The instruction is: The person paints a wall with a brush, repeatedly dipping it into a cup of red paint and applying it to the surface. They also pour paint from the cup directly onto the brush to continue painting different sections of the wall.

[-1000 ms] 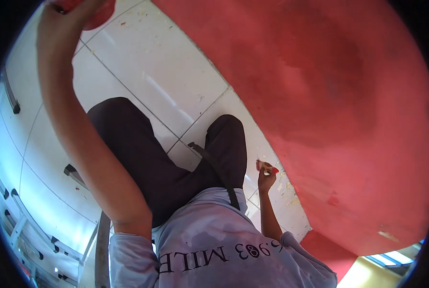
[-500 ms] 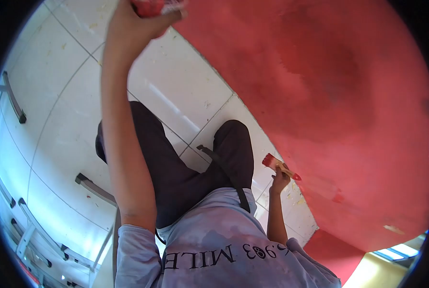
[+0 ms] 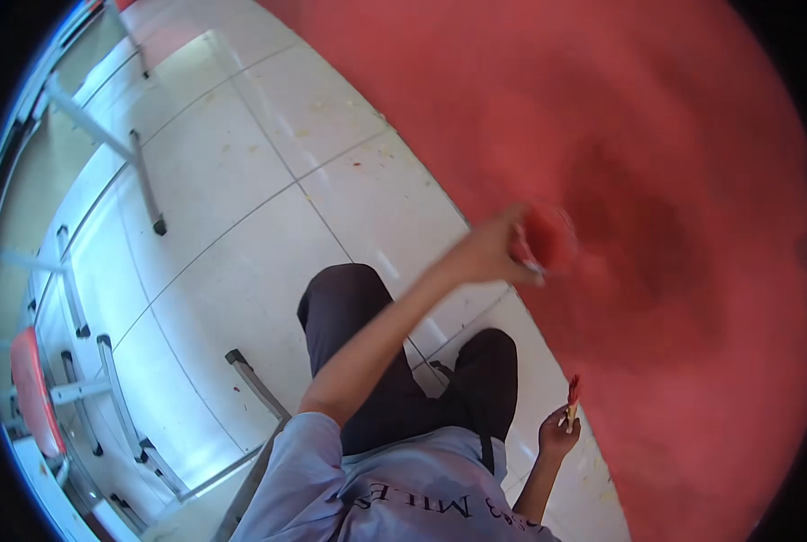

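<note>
Left hand (image 3: 487,250) clamps its fingers round the red cup (image 3: 548,240) before the red wall (image 3: 738,379); side grip likely leaves the mouth clear. Right hand (image 3: 558,437), nearer, has fingers closed on the brush (image 3: 572,412), bristles (image 3: 574,387) pointing far, presumably keeping skin clean.

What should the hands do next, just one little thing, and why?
I'd probably lift the brush towards the cup. The right hand holds the brush, its tip red, and the left hand holds the cup, which looks red inside. They are well apart, so they would need to meet for a dip. The cup is blurred, so I can't tell how full it is.
</note>
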`<state>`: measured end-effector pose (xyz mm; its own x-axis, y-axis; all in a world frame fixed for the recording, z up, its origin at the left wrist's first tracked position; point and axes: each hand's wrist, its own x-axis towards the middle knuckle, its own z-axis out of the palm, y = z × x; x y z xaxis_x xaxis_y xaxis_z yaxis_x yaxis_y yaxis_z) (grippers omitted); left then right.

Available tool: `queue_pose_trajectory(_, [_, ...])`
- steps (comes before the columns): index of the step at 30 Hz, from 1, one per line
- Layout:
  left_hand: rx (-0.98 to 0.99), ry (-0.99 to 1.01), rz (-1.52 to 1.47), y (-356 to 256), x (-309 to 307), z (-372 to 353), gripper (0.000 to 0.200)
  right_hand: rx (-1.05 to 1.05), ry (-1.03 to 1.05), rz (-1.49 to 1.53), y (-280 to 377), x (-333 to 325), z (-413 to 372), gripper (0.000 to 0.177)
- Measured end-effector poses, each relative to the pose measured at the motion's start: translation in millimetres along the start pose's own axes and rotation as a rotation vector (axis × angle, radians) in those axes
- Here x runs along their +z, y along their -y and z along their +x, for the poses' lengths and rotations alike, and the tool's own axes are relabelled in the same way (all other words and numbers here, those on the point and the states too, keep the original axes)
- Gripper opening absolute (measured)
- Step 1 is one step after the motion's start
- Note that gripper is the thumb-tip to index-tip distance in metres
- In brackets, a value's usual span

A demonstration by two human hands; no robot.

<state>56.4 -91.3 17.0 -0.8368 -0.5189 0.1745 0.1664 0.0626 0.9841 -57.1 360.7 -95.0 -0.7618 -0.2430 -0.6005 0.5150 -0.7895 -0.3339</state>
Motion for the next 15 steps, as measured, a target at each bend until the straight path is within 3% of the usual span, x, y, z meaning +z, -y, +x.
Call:
queue_pose_trajectory(4, [0.119,0.33,0.053,-17.1,41.0,-15.7,0.09,0.203,0.227,-0.053,-6.7,22.9,13.8,0.024])
queue_pose_trajectory(7, [0.204,0.386,-0.058,-22.6,61.7,-30.3,0.088,0.213,0.366,-0.192,-12.9,34.9,20.6,0.028])
queue_pose_trajectory(10, [0.163,0.436,-0.105,-51.4,65.5,-48.7,0.085,0.286,0.567,-0.229,-37.3,59.3,9.0,0.03])
queue_pose_trajectory(15, [0.143,0.404,-0.002,-61.8,81.1,-101.7,0.083,0.023,0.494,-0.62,-88.0,87.8,-32.3,0.043])
